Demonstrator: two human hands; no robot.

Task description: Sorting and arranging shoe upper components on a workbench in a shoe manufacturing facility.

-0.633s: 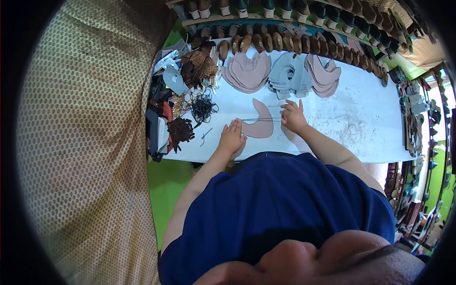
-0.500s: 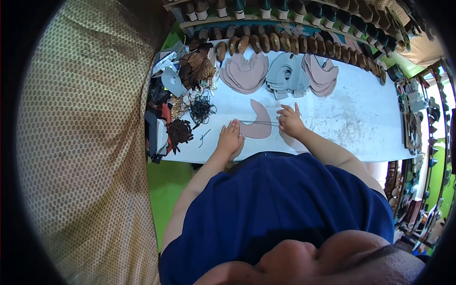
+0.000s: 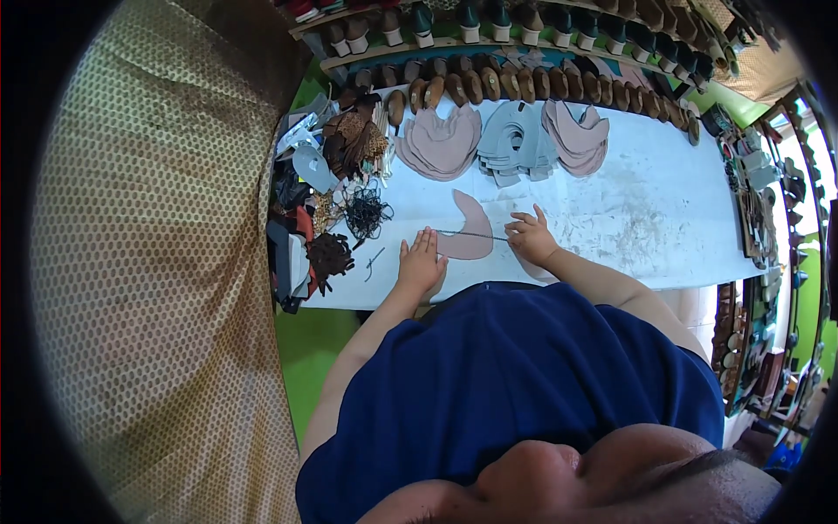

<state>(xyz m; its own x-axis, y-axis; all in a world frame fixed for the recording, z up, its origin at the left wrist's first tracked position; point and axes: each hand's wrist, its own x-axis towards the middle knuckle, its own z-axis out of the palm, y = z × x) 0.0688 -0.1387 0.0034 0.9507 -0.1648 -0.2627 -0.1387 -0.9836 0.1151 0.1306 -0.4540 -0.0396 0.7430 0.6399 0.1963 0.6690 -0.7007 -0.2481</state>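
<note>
A curved pinkish shoe-upper piece (image 3: 472,246) lies on the white table in front of me. Across it runs a thin dark cord (image 3: 472,233), stretched between my hands. My left hand (image 3: 421,264) rests flat at the cord's left end, fingers outstretched and overlapping the piece's left tip. To the right of the piece, my right hand (image 3: 534,239) pinches the other end of the cord between thumb and fingers, some fingers lifted. Farther back are stacks of pink cut pieces (image 3: 439,162) and grey-blue cut pieces (image 3: 506,159), with a second pink stack (image 3: 580,162) beside them.
At the table's left sit a tangle of black cord (image 3: 365,212), brown material scraps (image 3: 353,144) and a dark brown bundle (image 3: 330,255). Wooden shoe lasts (image 3: 525,85) line the back, under a shelf of heeled shoes (image 3: 471,31). A patterned curtain (image 3: 166,288) hangs at left.
The cord showed as a beaded or doubled line and now looks like one thin, slightly slanted line. My hands stay nearly in place; the whole view has shifted slightly.
</note>
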